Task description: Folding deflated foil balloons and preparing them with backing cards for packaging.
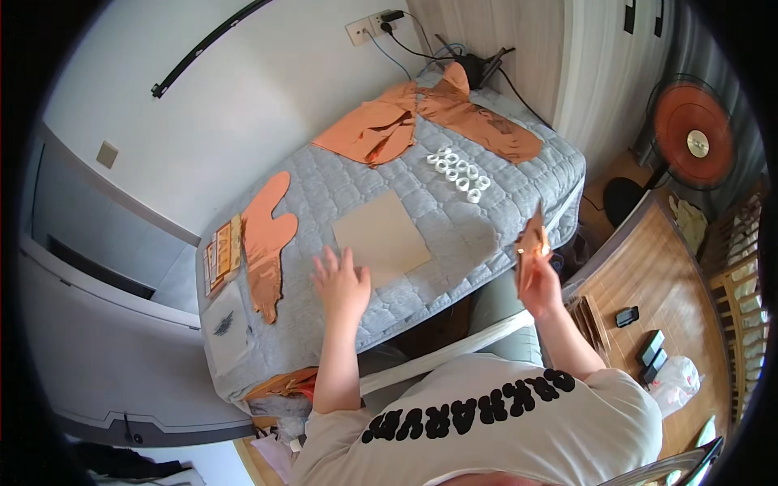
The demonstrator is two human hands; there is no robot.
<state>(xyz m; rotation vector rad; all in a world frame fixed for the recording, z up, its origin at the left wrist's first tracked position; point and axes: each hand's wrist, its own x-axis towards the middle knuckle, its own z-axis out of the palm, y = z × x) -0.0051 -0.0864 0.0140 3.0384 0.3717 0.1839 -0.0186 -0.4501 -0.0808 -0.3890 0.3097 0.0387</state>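
My left hand (342, 285) is open, fingers spread, over the quilted grey bed cover beside the left edge of a flat beige square board (382, 236). Off to the right, past the bed's front edge, my right hand (541, 285) is closed round a folded shiny copper-coloured foil piece (531, 243), held upright. Left of my left hand lies a flat orange-copper foil shape (267, 231) with rounded lobes. At the bed's far side are a wide orange piece (377, 121) with dark creases and a long one (486, 125). Several small white rings (458, 174) sit in rows in front of them.
A flat packet (223, 255) and a clear plastic bag (227, 328) lie at the bed's left end. Black cables and a dark stand (478, 66) are in the far corner. An orange-faced fan (693, 134) stands right, near a wooden surface (640, 279) with small dark boxes (651, 348).
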